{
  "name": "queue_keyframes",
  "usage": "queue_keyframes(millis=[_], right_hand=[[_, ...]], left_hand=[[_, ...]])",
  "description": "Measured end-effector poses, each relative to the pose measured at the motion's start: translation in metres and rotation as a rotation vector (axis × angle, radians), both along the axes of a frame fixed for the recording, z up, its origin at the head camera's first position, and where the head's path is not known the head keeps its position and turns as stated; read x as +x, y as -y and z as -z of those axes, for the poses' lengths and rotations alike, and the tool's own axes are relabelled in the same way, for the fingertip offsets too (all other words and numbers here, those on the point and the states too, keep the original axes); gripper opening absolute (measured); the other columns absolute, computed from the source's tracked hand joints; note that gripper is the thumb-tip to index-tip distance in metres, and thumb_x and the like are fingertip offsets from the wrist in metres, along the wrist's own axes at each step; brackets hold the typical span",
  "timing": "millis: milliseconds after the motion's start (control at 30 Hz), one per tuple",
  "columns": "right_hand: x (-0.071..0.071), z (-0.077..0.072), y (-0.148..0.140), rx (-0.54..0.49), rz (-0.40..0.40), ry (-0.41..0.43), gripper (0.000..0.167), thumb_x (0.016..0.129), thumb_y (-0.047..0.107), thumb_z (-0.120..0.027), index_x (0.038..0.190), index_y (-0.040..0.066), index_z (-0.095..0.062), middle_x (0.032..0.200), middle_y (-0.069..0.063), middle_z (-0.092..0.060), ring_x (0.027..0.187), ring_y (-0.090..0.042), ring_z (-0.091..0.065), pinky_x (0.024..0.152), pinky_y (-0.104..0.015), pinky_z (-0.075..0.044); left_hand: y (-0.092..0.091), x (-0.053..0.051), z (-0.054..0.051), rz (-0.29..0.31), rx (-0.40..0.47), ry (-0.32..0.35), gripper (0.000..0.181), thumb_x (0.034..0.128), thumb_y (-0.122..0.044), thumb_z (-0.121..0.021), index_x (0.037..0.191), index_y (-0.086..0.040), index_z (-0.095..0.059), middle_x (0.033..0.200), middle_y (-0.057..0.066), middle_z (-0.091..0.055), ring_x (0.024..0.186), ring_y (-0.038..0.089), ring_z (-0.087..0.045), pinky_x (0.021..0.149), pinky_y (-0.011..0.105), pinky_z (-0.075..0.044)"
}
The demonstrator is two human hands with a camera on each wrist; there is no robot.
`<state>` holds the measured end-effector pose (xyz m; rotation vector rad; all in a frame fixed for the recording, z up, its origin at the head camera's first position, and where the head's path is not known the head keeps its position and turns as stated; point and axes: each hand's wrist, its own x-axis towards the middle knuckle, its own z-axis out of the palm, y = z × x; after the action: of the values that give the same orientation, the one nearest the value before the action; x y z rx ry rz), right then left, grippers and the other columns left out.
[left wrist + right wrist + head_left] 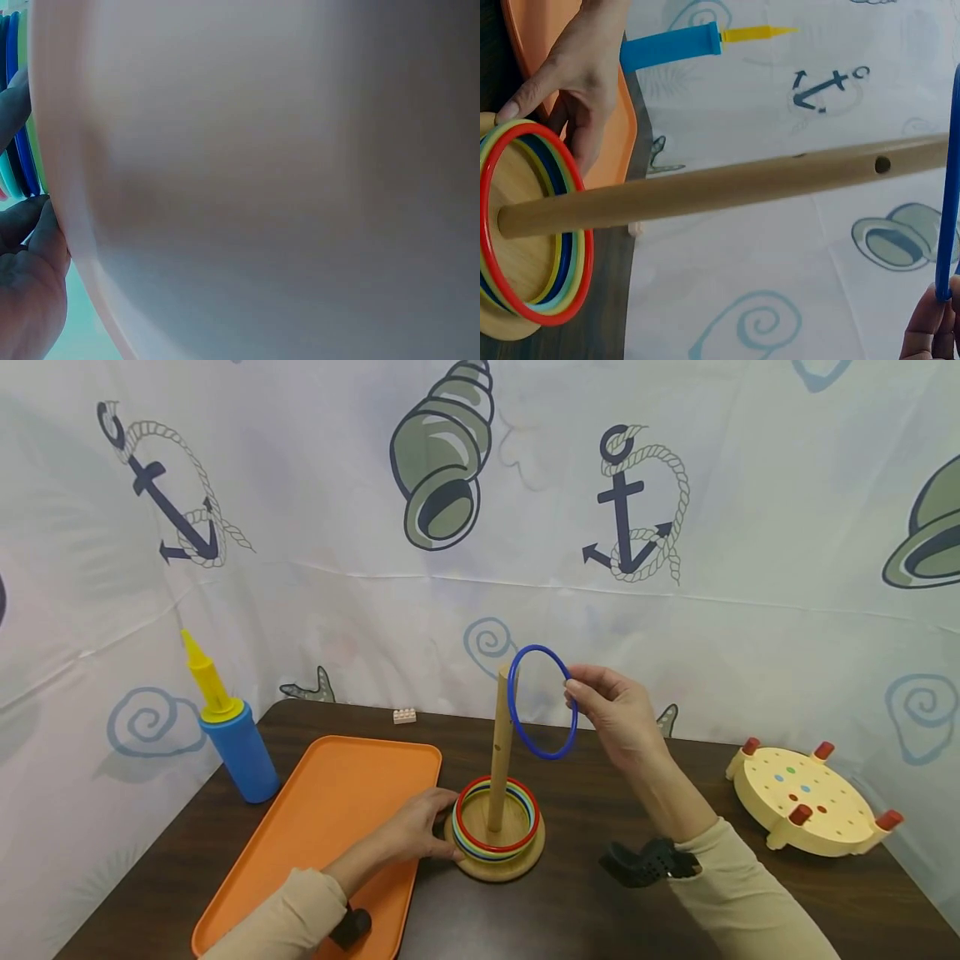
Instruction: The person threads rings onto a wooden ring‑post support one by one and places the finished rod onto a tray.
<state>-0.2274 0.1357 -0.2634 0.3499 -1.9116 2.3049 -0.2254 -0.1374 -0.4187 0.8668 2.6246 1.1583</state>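
Observation:
A wooden ring-toss stand has an upright peg (500, 752) on a round base (495, 873). Around the peg's foot lies a stack of colored rings, the red ring (587, 247) uppermost. My left hand (412, 827) grips the left edge of the base, thumb in front and fingers behind. Between thumb and fingers, my right hand (618, 710) pinches a blue ring (551, 756), held upright beside the peg's top. The ring's left edge overlaps the peg tip in the head view; whether the tip is inside it I cannot tell. A large blurred pale surface (225, 187) fills most of the left wrist view.
An orange tray (360, 760) lies left of the stand, under my left forearm. Beyond it stands a blue and yellow hand pump (243, 752). A small pale toy brick (404, 716) sits at the table's back edge. At right rests a cream pegged disc (806, 802) with red-tipped legs.

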Motion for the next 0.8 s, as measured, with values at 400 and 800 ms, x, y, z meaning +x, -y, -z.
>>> queue_keyframes(millis=[400, 800], right_hand=[[-0.007, 0.01, 0.019, 0.09, 0.001, -0.023, 0.011, 0.089, -0.001, -0.06, 0.094, 0.007, -0.066, 0.077, 0.005, -0.062, 0.073, -0.009, -0.058, 0.071, -0.019, -0.053], [-0.008, 0.038, 0.023, 0.223, -0.003, 0.009, 0.025, 0.089, -0.001, -0.059, 0.109, -0.015, -0.058, 0.077, 0.006, -0.06, 0.074, -0.011, -0.058, 0.07, -0.019, -0.051]], left_hand=[[0.001, -0.001, 0.001, -0.012, -0.021, 0.002, 0.071, 0.0665, -0.023, -0.086, 0.125, 0.002, -0.055, 0.128, 0.017, -0.051, 0.118, 0.032, -0.05, 0.094, 0.044, -0.049], [0.0, 0.0, 0.0, -0.016, -0.031, -0.007, 0.07, 0.066, -0.023, -0.086, 0.124, 0.001, -0.056, 0.127, 0.016, -0.052, 0.116, 0.031, -0.05, 0.093, 0.045, -0.048]])
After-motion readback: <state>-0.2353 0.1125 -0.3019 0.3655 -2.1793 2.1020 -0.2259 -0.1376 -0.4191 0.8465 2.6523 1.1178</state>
